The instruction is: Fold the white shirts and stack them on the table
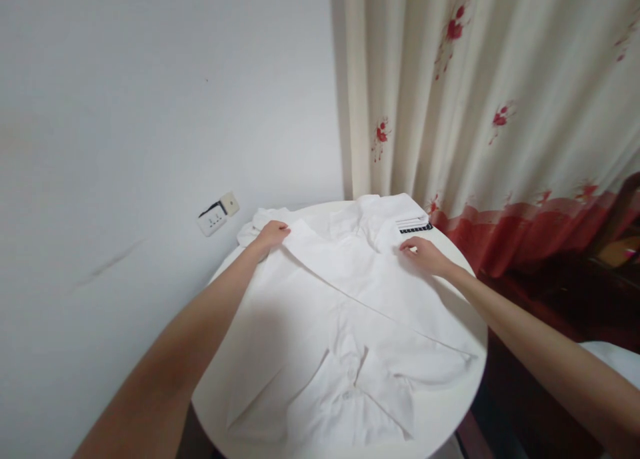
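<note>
A white shirt with a collar and buttons lies spread on a round white table, its collar towards me. Part of the cloth is turned over, and its edge slants from the far left down to the near right. My left hand pinches the cloth at the far left end of that edge. At the far right, my right hand has its thumb and fingers curled together at the shirt's cloth; the bit between the fingertips is small and hard to see.
Folded white cloth with a black-and-white patterned edge lies at the table's back right. A bunched white cloth is at the back left. Wall sockets are left of the table. A cream and red flowered curtain hangs behind.
</note>
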### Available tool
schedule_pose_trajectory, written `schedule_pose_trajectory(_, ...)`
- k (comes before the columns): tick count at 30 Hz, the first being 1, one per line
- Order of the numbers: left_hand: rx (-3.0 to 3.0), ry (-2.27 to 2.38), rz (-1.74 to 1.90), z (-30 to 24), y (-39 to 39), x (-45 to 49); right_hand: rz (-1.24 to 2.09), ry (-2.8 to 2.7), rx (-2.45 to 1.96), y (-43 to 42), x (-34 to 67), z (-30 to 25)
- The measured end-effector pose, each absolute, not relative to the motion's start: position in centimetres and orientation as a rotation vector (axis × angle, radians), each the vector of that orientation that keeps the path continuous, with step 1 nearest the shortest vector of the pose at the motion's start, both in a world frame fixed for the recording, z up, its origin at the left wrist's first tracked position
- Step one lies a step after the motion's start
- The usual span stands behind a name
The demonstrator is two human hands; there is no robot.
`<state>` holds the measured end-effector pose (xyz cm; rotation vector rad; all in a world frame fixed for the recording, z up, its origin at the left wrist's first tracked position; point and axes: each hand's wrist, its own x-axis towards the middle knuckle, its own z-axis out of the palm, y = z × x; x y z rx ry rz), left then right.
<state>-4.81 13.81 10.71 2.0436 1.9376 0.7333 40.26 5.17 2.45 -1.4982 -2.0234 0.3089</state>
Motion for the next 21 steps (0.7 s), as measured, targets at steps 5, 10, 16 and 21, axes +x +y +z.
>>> schedule_pose_trajectory(5,2.056,1.937,0.623,9.9,14.7,-5.8,0.317,-2.115,-1.486,5.9,40.7,1.7)
schedule_pose_trajectory(10,2.083,1.934,0.523,9.4,14.9,-6.3,0.421,-2.105,-1.493,6.1,41.1,0.3)
schedule_pose_trajectory(16,2.140,2.011,0.477,9.0,16.7,-6.3,0.481,-1.984,-1.499,6.2,41.3,-0.8)
schedule_pose_trajectory(21,2.183,2.121,0.443,8.7,18.2,-6.2,0.460,-1.925,-1.544,6.1,41.4,-0.9)
